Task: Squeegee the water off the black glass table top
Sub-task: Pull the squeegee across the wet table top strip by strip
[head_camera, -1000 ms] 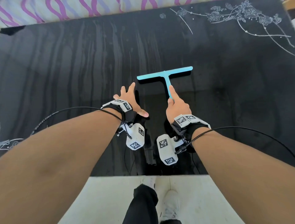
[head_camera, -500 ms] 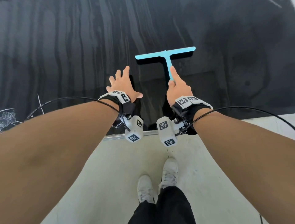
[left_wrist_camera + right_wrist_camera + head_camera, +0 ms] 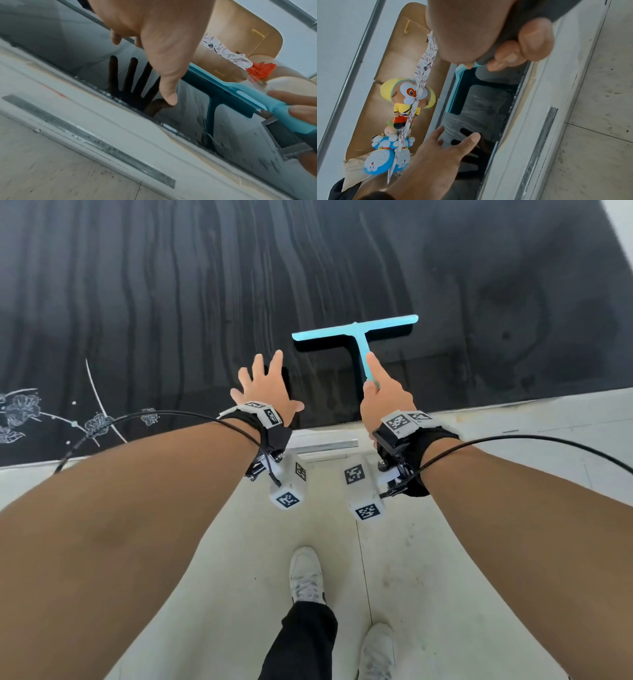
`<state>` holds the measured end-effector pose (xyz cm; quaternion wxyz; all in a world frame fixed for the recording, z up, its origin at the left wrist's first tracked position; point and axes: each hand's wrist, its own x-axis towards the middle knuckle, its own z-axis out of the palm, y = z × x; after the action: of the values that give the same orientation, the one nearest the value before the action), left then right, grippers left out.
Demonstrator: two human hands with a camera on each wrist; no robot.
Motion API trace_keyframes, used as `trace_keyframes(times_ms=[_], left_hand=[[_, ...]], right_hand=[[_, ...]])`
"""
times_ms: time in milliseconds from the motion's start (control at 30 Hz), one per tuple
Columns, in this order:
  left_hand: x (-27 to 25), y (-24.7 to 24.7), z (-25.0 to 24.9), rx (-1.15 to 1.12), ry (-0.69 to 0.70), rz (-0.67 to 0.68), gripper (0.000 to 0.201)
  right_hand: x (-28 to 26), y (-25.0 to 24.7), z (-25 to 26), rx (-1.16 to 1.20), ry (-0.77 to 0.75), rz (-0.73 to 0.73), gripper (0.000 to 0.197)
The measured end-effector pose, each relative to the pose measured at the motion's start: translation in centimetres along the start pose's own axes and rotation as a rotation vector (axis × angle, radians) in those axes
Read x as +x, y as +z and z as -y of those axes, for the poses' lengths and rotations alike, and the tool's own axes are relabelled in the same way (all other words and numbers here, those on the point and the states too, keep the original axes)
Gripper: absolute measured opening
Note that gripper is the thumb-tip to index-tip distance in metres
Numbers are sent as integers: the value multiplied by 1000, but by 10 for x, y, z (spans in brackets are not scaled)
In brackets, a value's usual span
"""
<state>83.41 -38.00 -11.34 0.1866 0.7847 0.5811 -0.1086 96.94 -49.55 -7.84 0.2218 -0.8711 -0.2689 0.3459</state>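
The black glass table top (image 3: 205, 302) fills the upper head view, streaked with water lines. A light-blue T-shaped squeegee (image 3: 356, 332) lies blade-down near the table's front edge. My right hand (image 3: 383, 395) grips its handle, index finger stretched along the shaft; the right wrist view shows fingers (image 3: 510, 54) curled round the handle and the blade (image 3: 453, 94) on the glass. My left hand (image 3: 263, 385) hovers just left of the squeegee, fingers spread and straight, holding nothing; the left wrist view shows the left hand (image 3: 163, 47) above its dark reflection, with the squeegee (image 3: 240, 93) beside it.
White flower drawings (image 3: 20, 412) mark the glass at the left. The table's pale front edge (image 3: 513, 405) runs just behind my wrists, with tiled floor and my white shoes (image 3: 305, 577) below. A sofa with plush toys (image 3: 406, 97) stands beyond the table.
The squeegee has been pulled toward the table's front edge across the wet glass. I have stepped back, and both hands now sit close to the edge.
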Motion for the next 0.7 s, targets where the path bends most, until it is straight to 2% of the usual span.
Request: trace_keyframes(times_ms=[167,333,433,567,700], left_hand=[[-43,17,3,-15,4,21,83],[-70,12,8,61,69,169,79],[-84,5,7,69,57,179,76],[-103,6,7,141,48,207,61],[-123,12,9,132,70,185,54]], right_hand=[[-33,-11,-20,-56,-53,60,56],[-65,-18,-38,-52,-62,104,58],[-83,-17,-50,-66,-91,95,56],[-101,-18,-61,-108,-109,120,53],[-120,-25,-67,-177,-139,150,54]])
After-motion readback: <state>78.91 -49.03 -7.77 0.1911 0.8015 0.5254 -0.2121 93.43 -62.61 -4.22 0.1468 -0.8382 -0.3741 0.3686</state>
